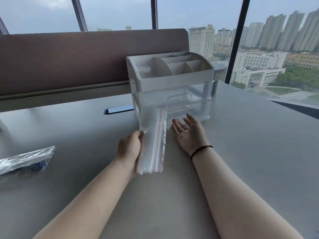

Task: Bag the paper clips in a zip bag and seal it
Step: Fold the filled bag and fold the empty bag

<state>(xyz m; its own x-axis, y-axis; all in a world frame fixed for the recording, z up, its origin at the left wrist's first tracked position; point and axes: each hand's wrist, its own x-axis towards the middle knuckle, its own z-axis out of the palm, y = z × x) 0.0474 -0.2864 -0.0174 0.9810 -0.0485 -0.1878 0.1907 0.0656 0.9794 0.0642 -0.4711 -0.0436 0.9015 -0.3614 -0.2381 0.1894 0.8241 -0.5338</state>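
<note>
My left hand (130, 150) grips a clear zip bag (153, 140) with a red seal line, held upright on edge above the grey desk. It looks like a thin stack of bags, though I cannot tell how many. Just to its right, my right hand (188, 131) is palm up with fingers spread and holds nothing, close to the lower drawer of the organizer. At the desk's left edge lies another clear plastic bag (25, 160) with small dark blue items inside, possibly the paper clips.
A white desk organizer (170, 78) with clear drawers stands behind my hands; its top tray holds a round lid and binder clips (175, 53) at the back. A brown partition (86, 61) runs along the far edge. A cable port (118, 109) sits left of the organizer.
</note>
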